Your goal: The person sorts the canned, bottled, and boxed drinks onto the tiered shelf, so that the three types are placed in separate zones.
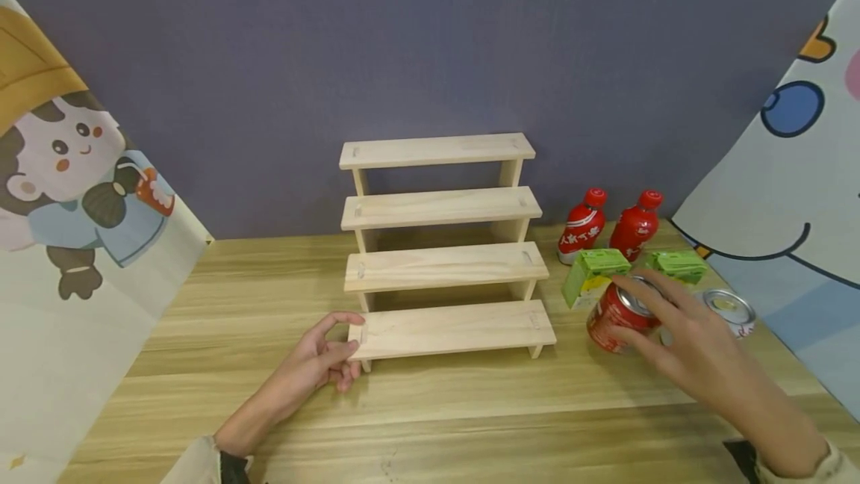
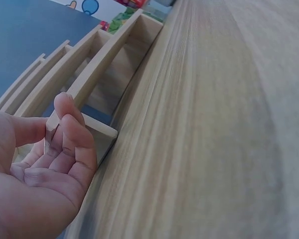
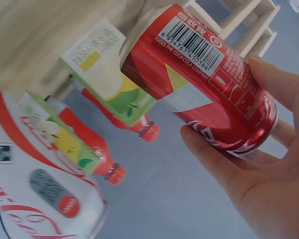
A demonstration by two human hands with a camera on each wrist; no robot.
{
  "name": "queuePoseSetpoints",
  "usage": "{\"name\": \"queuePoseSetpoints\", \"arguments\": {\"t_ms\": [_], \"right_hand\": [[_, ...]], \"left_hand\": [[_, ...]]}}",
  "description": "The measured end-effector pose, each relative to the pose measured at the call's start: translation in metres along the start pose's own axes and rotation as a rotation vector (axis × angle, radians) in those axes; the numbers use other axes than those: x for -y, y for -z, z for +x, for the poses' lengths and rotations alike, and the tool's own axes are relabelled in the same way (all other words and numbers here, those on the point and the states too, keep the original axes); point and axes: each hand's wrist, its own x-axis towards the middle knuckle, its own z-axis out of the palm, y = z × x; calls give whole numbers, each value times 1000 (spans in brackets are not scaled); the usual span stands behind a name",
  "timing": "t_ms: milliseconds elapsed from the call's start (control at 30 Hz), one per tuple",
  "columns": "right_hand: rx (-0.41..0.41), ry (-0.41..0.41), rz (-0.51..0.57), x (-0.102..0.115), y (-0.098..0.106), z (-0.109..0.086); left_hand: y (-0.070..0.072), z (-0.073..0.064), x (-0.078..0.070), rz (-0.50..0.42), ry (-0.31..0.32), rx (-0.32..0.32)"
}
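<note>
A four-tier wooden display rack [image 1: 446, 266] stands on the table in the head view. My left hand [image 1: 322, 357] pinches the left end of its lowest shelf; in the left wrist view, the thumb and fingers of that hand [image 2: 50, 174] close on the board's end. To the right of the rack, my right hand [image 1: 699, 334] grips a red Coca-Cola can [image 1: 614, 320] around its upper part. The right wrist view shows the can's barcode side [image 3: 189, 74] between thumb and fingers. Just beside it stands a white Coca-Cola can [image 1: 728, 308], partly behind the right hand.
Two green juice cartons, one nearer the rack [image 1: 594, 275] and one farther right [image 1: 680, 266], stand behind the red can. Behind them are two red bottles [image 1: 581, 228] [image 1: 634, 226]. A dark back panel [image 1: 430, 43] and printed side panels [image 1: 773, 193] enclose the wood-grain table [image 1: 430, 424].
</note>
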Motion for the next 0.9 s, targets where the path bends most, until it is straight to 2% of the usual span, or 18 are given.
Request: {"name": "queuePoseSetpoints", "arguments": {"t_ms": [300, 500, 900], "right_hand": [[-29, 80, -13, 10, 11, 22], [-33, 105, -22, 18, 17, 36], [-70, 205, -8, 37, 30, 76]], "left_hand": [[0, 0, 1, -5, -12, -1], [0, 0, 2, -7, -9, -14], [-1, 0, 1, -14, -8, -20]]}}
